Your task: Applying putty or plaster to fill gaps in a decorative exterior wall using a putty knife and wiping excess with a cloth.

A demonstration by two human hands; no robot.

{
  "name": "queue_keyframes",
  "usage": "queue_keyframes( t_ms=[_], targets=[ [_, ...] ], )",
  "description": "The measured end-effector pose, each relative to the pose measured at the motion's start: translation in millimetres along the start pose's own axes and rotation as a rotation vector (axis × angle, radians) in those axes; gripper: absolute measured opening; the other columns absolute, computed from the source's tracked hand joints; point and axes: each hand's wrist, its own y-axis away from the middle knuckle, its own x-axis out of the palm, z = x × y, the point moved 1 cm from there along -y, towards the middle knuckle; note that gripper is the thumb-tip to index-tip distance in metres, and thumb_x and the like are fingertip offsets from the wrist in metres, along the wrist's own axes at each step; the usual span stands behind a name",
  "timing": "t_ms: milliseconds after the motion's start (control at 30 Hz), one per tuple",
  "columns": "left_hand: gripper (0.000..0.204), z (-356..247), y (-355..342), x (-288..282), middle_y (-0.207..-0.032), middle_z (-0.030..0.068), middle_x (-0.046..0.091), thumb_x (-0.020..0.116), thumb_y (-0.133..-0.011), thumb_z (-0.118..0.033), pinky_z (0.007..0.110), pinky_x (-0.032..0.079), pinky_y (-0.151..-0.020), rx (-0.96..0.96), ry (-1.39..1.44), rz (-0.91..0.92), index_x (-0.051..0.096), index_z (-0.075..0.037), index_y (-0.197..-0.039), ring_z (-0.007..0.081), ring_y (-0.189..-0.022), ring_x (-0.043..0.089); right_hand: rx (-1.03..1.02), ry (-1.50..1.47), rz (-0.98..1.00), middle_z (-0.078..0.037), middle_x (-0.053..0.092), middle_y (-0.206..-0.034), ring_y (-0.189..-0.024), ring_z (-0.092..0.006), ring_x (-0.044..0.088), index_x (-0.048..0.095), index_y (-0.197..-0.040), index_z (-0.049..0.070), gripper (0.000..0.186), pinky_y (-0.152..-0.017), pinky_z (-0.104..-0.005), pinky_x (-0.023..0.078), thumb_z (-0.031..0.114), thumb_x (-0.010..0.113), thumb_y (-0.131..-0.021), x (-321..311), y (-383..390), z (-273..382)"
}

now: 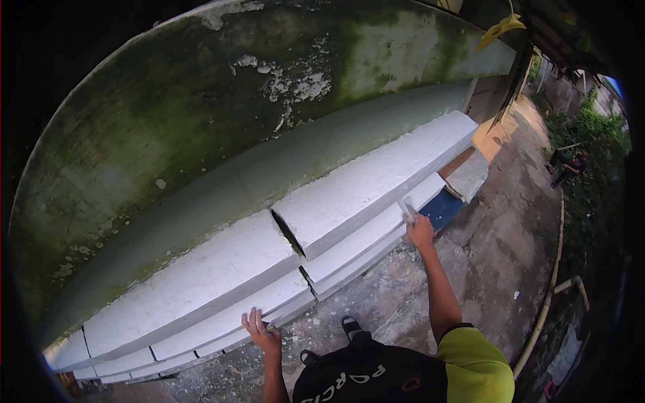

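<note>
A two-tiered row of long white-coated slabs runs along the wall, with dark gaps between sections. Fingers curled, my right hand grips a small pale flat tool against the lower white ledge near its right end; its exact kind is unclear. My left hand rests with fingers apart at the outer edge of the lower ledge, to the left. A small dark patch shows by its thumb; what it is cannot be made out.
A mossy green wall with peeling paint rises behind the slabs. Past my right hand lie a dark blue panel and a pale block. A pipe edges the concrete path; another person sits at far right.
</note>
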Motion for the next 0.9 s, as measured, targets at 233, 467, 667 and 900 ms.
queue_keyframes(
  t_ms=[233, 467, 667, 900],
  targets=[
    [0.078, 9, 8, 3, -0.134, 0.0187, 0.05, 0.049, -0.06, 0.015, 0.054, 0.042, -0.099, -0.022, 0.052, 0.007, 0.047, -0.007, -0.135, 0.0491, -0.129, 0.038, -0.462, -0.333, 0.763, -0.024, 0.068, -0.097, -0.085, -0.039, 0.068, 0.058, -0.133, 0.015, 0.043, -0.076, -0.044, 0.054, 0.018, 0.06, -0.091, -29, 186, 218],
    [0.073, 19, 9, 6, -0.133, 0.0185, 0.051, 0.047, -0.064, 0.014, 0.054, 0.041, -0.1, 0.058, -0.004, -0.029, 0.048, -0.006, -0.134, 0.049, -0.129, 0.038, -0.573, -0.831, -0.089, -0.023, 0.066, -0.116, -0.087, -0.0321, 0.071, 0.062, -0.122, -0.003, 0.041, -0.077, -0.0346, 0.056, 0.011, 0.065, -0.084, -169, 104, 235],
    [0.068, 13, 7, 5, -0.135, 0.0182, 0.049, 0.05, -0.068, 0.011, 0.056, 0.035, -0.106, 0.066, 0.008, -0.016, 0.046, -0.004, -0.135, 0.0478, -0.131, 0.037, -0.735, -0.1, -0.126, -0.013, 0.069, -0.078, -0.057, -0.0263, 0.064, 0.063, -0.126, 0.012, 0.04, -0.054, -0.0374, 0.05, 0.02, 0.065, -0.087, -186, 71, 270],
    [0.07, 11, 7, 4, -0.136, 0.0184, 0.049, 0.052, -0.067, 0.009, 0.057, 0.033, -0.107, 0.112, 0.009, -0.02, 0.047, -0.006, -0.135, 0.0481, -0.131, 0.036, -0.084, 0.192, -0.461, -0.023, 0.069, -0.083, -0.079, -0.0404, 0.067, 0.073, -0.108, 0.011, 0.034, -0.072, -0.0486, 0.053, 0.036, 0.057, -0.093, -236, -127, 25]
  ],
)
